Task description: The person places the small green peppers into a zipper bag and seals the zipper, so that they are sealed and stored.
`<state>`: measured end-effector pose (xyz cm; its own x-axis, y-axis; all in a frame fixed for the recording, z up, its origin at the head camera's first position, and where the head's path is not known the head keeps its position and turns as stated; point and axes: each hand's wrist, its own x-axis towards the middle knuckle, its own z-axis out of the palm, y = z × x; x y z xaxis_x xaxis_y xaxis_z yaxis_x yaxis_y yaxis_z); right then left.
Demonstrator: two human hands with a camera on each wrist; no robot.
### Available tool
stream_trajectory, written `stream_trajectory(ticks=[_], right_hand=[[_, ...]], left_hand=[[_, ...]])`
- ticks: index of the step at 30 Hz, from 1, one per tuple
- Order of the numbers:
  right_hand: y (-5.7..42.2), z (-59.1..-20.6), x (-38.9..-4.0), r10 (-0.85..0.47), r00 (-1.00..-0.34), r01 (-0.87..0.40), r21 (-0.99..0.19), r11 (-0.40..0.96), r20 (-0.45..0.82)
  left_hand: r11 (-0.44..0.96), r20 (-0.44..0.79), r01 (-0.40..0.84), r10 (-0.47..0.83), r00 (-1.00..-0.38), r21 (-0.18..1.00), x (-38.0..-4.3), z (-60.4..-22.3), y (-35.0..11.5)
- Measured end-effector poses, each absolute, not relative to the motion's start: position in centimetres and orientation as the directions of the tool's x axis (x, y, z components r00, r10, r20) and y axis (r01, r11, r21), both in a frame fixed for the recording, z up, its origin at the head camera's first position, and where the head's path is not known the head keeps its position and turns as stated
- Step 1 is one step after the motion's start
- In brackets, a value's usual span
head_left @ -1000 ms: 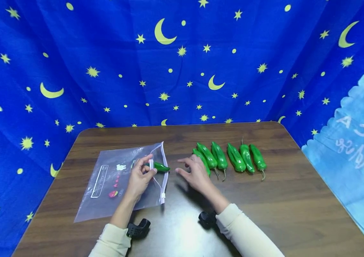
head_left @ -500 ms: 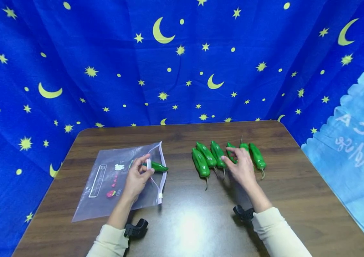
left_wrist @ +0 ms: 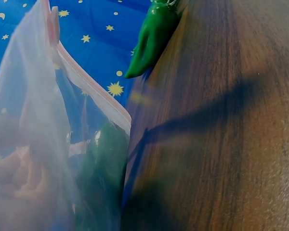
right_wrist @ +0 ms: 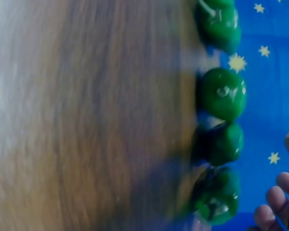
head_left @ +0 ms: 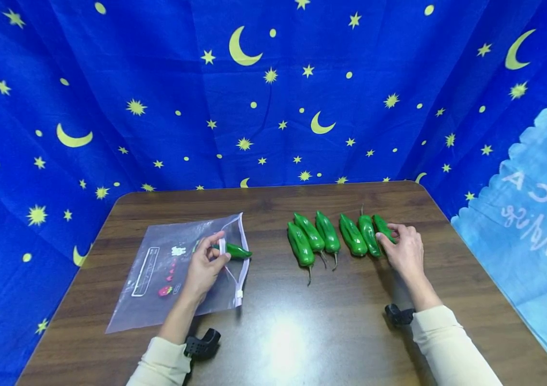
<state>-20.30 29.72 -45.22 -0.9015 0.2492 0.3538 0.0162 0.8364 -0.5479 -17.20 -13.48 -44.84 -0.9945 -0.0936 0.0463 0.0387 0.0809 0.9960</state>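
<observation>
Six green peppers (head_left: pixel 352 236) lie in a row on the wooden table (head_left: pixel 331 332), the right hand (head_left: pixel 404 250) over the rightmost pepper (head_left: pixel 383 226).
The right hand's thumb and fingers stand parted above that pepper's near part, gripping nothing; whether they touch it I cannot tell. At the left, the left hand (head_left: pixel 204 268) pinches the upper lip of a clear printed zip bag (head_left: pixel 169 262) between thumb and forefinger, raising it so that the mouth gapes to the right. Another pepper (head_left: pixel 238 251) lies in that mouth, partly behind the left hand in the head view. A blue cloth (head_left: pixel 181 161) with yellow moons and stars hangs at the far side.
</observation>
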Motion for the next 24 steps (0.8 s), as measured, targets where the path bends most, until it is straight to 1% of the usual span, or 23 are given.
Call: stream_trajectory(ticks=[4, 7, 13, 16, 24], right_hand=[[30.6, -45.7, -20.7, 0.256, -0.899, 0.032, -0.529, 0.848, 0.356], [31.1, -46.2, -20.9, 0.274, -0.902, 0.07, -0.512, 0.856, 0.335], [31.8, -46.9, -21.1, 0.302, -0.922, 0.151, -0.492, 0.858, 0.244], [31.8, -46.9, -21.2, 0.3, -0.93, 0.165, -0.49, 0.856, 0.211], [31.9, -47.4, -21.3, 0.309, -0.935, 0.187, -0.501, 0.845, 0.172]], left_hand=[[0.081, 0.053, 0.045, -0.101, -0.993, 0.996, -17.2, -44.9, -13.5], [0.08, 0.06, 0.052, -0.102, -0.993, 0.995, -17.2, -44.9, -13.5], [0.076, 0.071, 0.064, -0.095, -0.993, 0.995, -17.3, -44.9, -13.5], [0.07, 0.068, 0.061, -0.095, -0.993, 0.996, -17.2, -44.8, -13.6], [0.055, 0.065, 0.06, -0.094, -0.993, 0.997, -17.1, -44.7, -13.7]])
